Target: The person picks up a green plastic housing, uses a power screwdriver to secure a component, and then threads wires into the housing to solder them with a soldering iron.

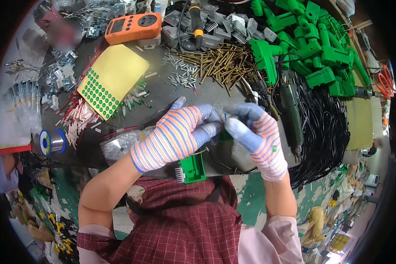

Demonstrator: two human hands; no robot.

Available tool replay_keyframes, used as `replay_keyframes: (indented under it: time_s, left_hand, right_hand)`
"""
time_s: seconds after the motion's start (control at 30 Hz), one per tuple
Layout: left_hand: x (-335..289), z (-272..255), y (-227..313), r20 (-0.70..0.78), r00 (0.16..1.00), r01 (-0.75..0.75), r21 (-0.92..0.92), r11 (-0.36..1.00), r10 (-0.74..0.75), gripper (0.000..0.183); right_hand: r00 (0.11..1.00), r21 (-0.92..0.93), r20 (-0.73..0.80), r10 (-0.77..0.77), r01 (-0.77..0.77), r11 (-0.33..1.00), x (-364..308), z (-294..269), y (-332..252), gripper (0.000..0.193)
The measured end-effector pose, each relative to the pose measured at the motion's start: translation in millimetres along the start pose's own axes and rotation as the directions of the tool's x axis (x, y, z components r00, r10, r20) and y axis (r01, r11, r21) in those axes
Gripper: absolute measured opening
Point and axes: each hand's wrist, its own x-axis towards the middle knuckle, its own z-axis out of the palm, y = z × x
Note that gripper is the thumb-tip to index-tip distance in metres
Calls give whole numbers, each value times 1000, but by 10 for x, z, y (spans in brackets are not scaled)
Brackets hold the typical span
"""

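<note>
My left hand (pixel 174 132), in a striped glove, has thumb and fingers pinched together over the near edge of the bench. Whatever sits between its fingertips is too small to make out. Close by on the right, my right hand (pixel 257 141) is in a similar pinch, with its fingertips blurred. A tiny blue piece, perhaps a wire end, shows between the two hands. Below my left hand, an open green plastic housing (pixel 193 169) with a finned metal heat sink (pixel 179 174) at its side overhangs the bench edge. A black cable (pixel 224 164) runs beneath my hands.
Long brass screws (pixel 224 64) and short silver screws (pixel 182 72) lie in piles ahead. Green plastic housings (pixel 312 48) are heaped far right, near a power screwdriver (pixel 291 116) and black cables (pixel 323 132). Leftward are a sticker sheet (pixel 119 70), an orange multimeter (pixel 134 28) and a solder spool (pixel 53 142).
</note>
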Motion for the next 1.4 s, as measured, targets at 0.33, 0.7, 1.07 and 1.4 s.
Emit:
replay_keyframes:
  time_s: [0.33,0.7,1.07,1.4]
  left_hand:
    - [76,89,-108,-100,991,-91,30,995,94,7]
    - [43,89,-208,-126,983,-112,166,980,133,15]
    - [108,-11,-127,88,995,-51,132,990,40,20]
    - [101,-59,-16,151,987,68,-127,989,-49,19]
  right_hand:
    - [991,377,-130,8,43,925,133,220,390,14]
    - [936,654,-274,-222,350,670,363,-768,189,14]
    - [999,-696,45,-11,39,717,-525,-414,-256,33]
    - [947,-310,-208,-247,176,934,10,-225,-45,13]
